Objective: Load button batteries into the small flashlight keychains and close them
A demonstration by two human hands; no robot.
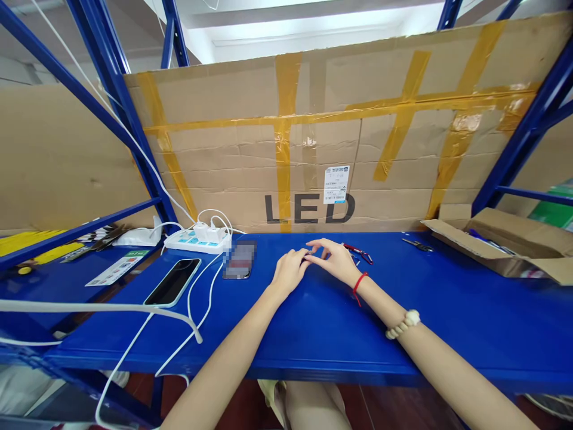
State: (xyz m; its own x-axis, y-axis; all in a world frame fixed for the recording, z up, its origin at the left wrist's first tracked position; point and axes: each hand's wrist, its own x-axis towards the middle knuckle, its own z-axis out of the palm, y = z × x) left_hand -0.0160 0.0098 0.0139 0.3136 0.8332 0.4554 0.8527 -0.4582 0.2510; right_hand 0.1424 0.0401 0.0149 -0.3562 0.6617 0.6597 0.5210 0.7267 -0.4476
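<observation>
My left hand (pixel 290 270) is above the middle of the blue tabletop, its fingers bent and closed in a pinch. Facing it from the right, my right hand (pixel 336 261) curves its thumb and forefinger round the same spot, the tips close to my left fingertips. A tiny dark, shiny thing (pixel 308 254) shows between the fingertips; fingers cover most of it, and its kind is unclear. Just behind my right hand lies a red carabiner (pixel 364 256), partly hidden by that hand. Farther right, some keys (pixel 417 245) lie on the tabletop.
A phone (pixel 173 283) and a blurred dark flat object (pixel 240 260) lie left on the blue tabletop (pixel 340 346). White cables run from a power strip (pixel 197 240) over the front edge. An open cardboard box (pixel 501 242) stands right; a tall cardboard sheet (pixel 233 173) closes the back.
</observation>
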